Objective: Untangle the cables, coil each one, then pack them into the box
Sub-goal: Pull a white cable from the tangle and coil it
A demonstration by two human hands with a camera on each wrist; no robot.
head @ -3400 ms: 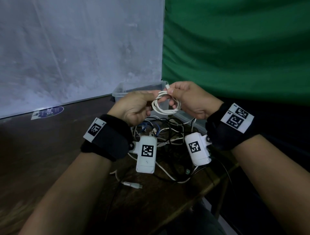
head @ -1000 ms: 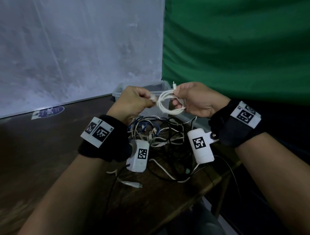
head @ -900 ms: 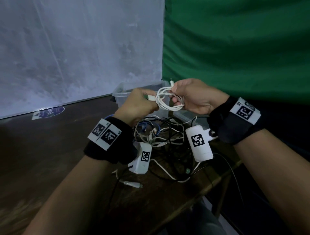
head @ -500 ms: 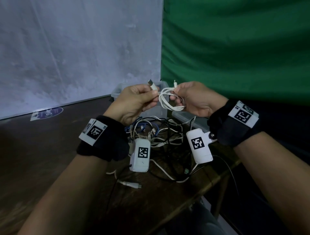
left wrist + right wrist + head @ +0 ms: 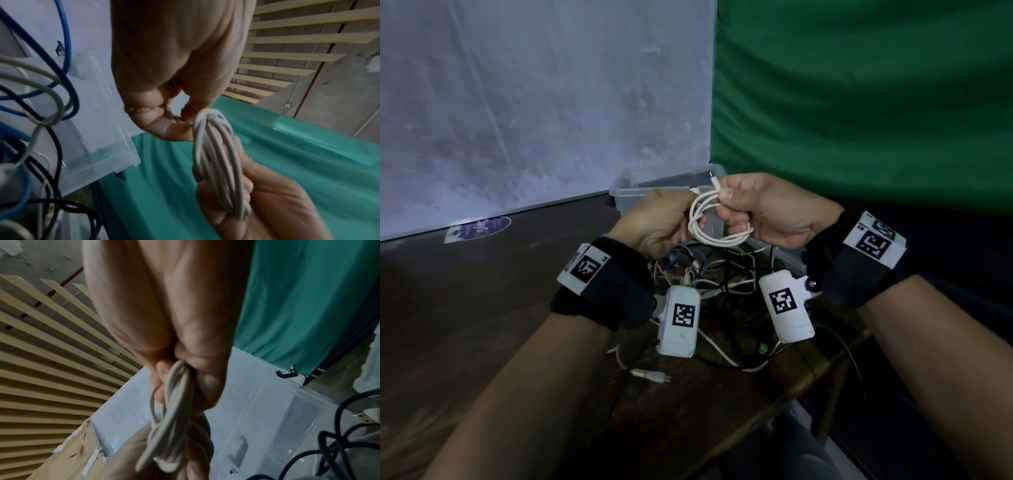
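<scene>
Cable coil [image 5: 714, 222], white and smooth-jacketed, is held in the air between both hands, above the tangle and just in front of the box. Several round turns are gathered into a flattened oval; in the left wrist view the strands [image 5: 218, 162] are seen lying side by side like a skein. The coil's right side is clenched in the right hand [image 5: 767, 212], whose fingers are curled tightly round the bundled turns, with one slim plug tip left projecting above the thumb. The left side is pinched by the left hand [image 5: 657, 226], fingers curled; a thin golden ring is worn on one finger. In the right wrist view the turns [image 5: 174, 402] are seen passing out of the closed fist.

The box [image 5: 626, 192] is of clear, rigid plastic, rectangular, with a rolled rim. Before it, on the dark wooden table [image 5: 482, 308], a tangle of cables [image 5: 722, 287] is spread: thin black, white and blue cords, looped over one another. One white connector end [image 5: 650, 374] lies apart, nearer the table's front edge. Black fabric wristbands bearing square printed markers are worn on both wrists. A green cloth backdrop [image 5: 859, 102], softly creased, is hung at right; a pale mottled panel [image 5: 534, 102] stands at left.
</scene>
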